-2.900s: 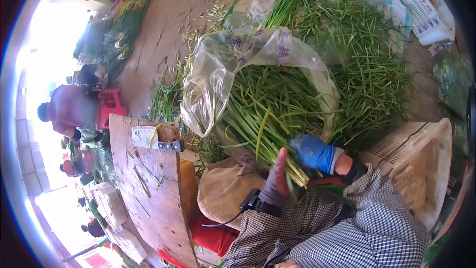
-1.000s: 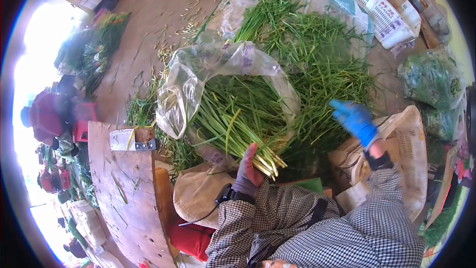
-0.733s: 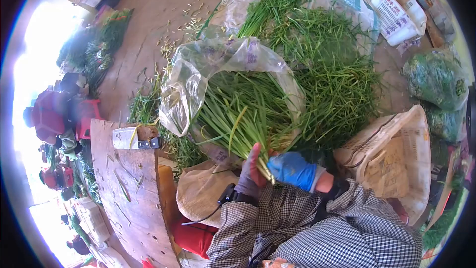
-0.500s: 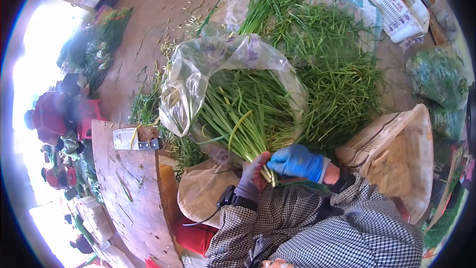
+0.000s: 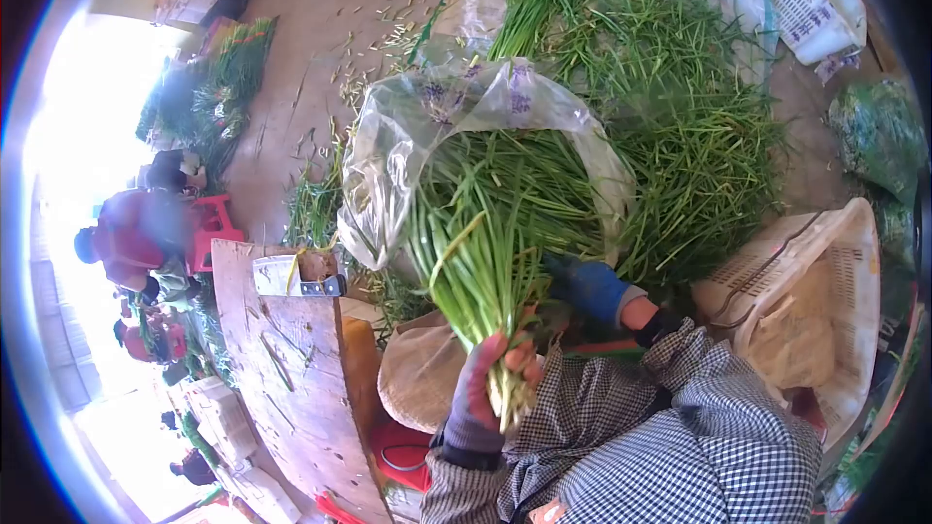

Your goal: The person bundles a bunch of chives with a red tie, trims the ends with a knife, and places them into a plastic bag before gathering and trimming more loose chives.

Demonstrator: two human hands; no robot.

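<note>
The left hand (image 5: 493, 383), in a grey glove with red fingertips, is closed tight around a bunch of green chive-like stalks (image 5: 476, 262). It holds them low, at the pale root ends, seemingly because the stalks are stiffest and pack together there. The ends stick out level below the fist and the leaves fan up and away.

Just beyond, the right hand (image 5: 587, 286) in its blue glove is pushed into the greens beside the bunch (its fingers are buried, so I cannot tell how far they are curled).

The clear plastic bag (image 5: 427, 126) lies with its mouth turned toward the person, probably to keep its stalks within reach. A white slotted basket (image 5: 825, 301) sits close on the right and a wooden counter (image 5: 291, 369) on the left. Farther off, a loose heap of greens (image 5: 680, 87) spreads over the floor, and other people (image 5: 136, 238) sit at the far left.
</note>
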